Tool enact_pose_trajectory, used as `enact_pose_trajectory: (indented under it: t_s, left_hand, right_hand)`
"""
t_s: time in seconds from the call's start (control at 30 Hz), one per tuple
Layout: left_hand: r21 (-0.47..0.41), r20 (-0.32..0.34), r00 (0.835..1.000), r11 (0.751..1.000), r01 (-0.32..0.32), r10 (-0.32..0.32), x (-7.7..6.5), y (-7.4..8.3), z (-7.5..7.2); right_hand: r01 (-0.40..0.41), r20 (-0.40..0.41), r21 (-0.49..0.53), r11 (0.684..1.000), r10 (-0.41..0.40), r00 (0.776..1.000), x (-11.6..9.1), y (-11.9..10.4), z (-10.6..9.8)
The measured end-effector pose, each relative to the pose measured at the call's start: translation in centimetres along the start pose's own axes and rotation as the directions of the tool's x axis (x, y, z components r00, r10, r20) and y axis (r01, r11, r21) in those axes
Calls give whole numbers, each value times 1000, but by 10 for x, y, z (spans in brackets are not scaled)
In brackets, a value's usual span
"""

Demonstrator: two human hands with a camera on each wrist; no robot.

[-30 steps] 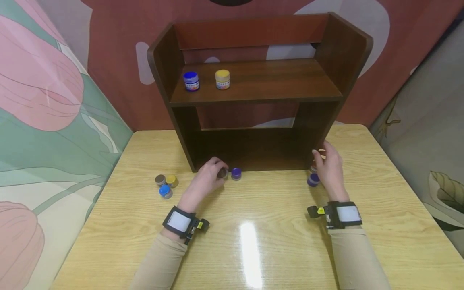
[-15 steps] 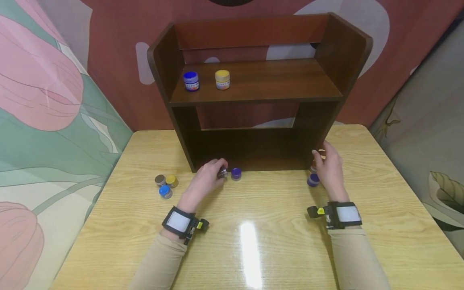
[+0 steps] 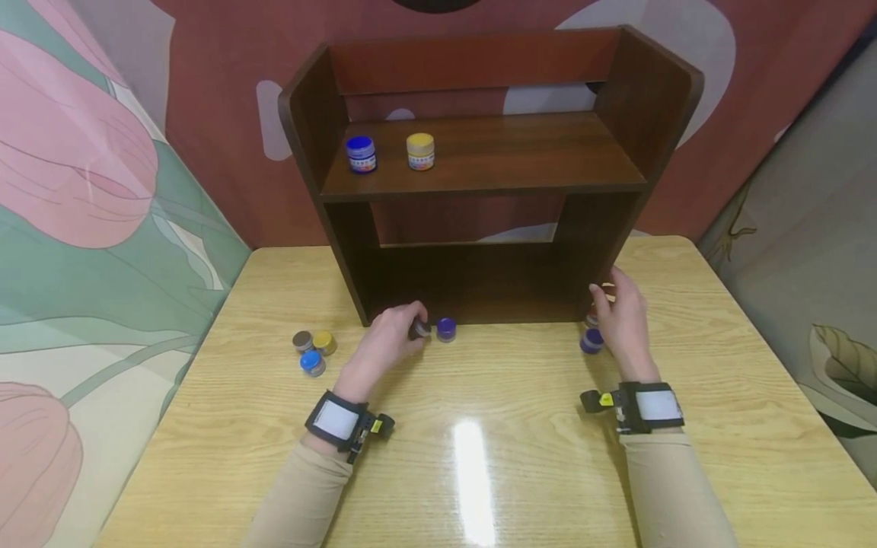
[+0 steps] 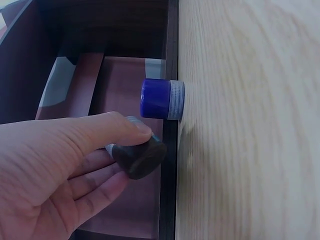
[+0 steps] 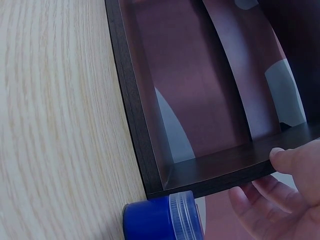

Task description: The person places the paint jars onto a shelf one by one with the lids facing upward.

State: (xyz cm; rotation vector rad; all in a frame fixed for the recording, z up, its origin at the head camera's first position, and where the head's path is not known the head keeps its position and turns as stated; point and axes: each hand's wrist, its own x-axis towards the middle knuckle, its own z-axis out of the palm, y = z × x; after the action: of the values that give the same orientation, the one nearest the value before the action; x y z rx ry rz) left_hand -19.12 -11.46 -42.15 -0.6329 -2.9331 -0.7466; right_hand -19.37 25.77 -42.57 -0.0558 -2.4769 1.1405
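My left hand (image 3: 392,335) pinches a small brown-lidded paint jar (image 4: 142,159) between thumb and fingers, tilted, at the front of the dark wooden shelf (image 3: 479,190). Just right of it, a purple-lidded paint jar (image 3: 446,329) stands on the table at the shelf's base. My right hand (image 3: 623,323) holds the shelf's right side panel (image 5: 225,181), thumb on the near edge and fingers curled behind it. Below that hand sit another purple-lidded jar (image 3: 592,341) and, mostly hidden, a reddish one (image 3: 592,313).
On the upper board stand a blue jar (image 3: 361,154) and a yellow jar (image 3: 421,151). Left on the table (image 3: 534,441), a brown-lidded jar (image 3: 303,341), a yellow-lidded jar (image 3: 325,343) and a light-blue-lidded jar (image 3: 312,363) cluster together. A patterned wall covering rises behind the shelf.
The brown-lidded jar in my left hand has tipped from lid-up to lying more on its side, and the fingers have shifted slightly. My right hand stays in place.
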Motion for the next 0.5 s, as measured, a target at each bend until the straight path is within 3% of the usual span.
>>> enact_pose_trajectory:
  t_s: [0.2,0.5]
  left_hand:
    - [-4,18,1000,1000,-4,4,0,0,0]
    - [46,22,998,997,-68,67,-1,-2,1]
  right_hand:
    - [-2,-3,-2,1000,2,1000,0,0,0]
    - [2,-4,-2,1000,-2,1000,0,-1,0]
